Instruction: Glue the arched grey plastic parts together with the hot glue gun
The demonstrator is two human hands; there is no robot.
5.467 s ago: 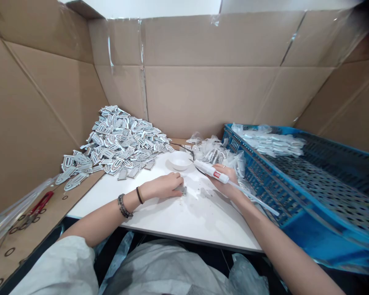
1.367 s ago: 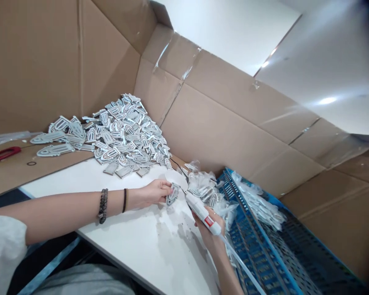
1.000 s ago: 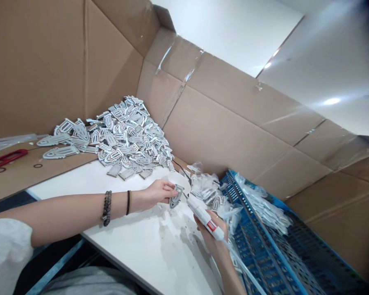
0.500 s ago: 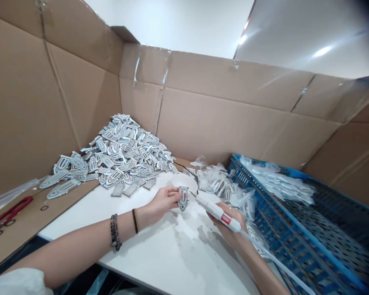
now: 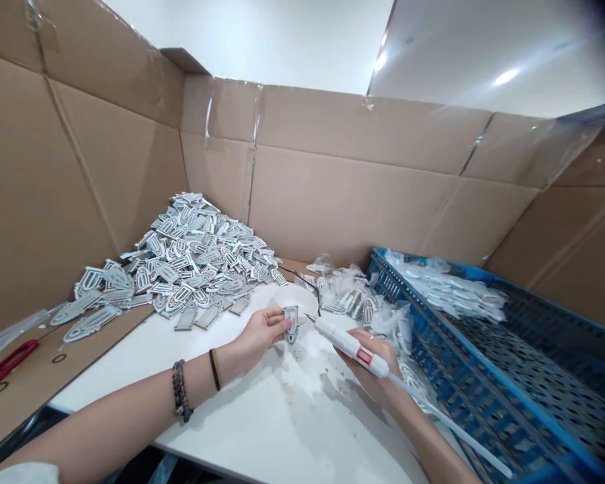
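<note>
My left hand pinches a small grey flat piece with a slotted, arched outline between thumb and fingers, above the white tabletop. In my right hand is a white, pen-shaped corded soldering iron with a red-framed window on its handle. Its pointed metal tip faces the piece, with a small gap between them. Just behind the tip sits a round white dish or disc. Most of my right fingers are hidden behind the handle.
A large heap of similar grey pieces rises at the back left. Bagged pieces lie beside a blue plastic crate on the right, which holds more bags. Red-handled scissors rest at far left. Cardboard walls enclose the table.
The view has swung slightly right, so everything sits further left. My left thumb now covers part of the piece's front, and its face looks different. The iron's tip stays close beside it.
</note>
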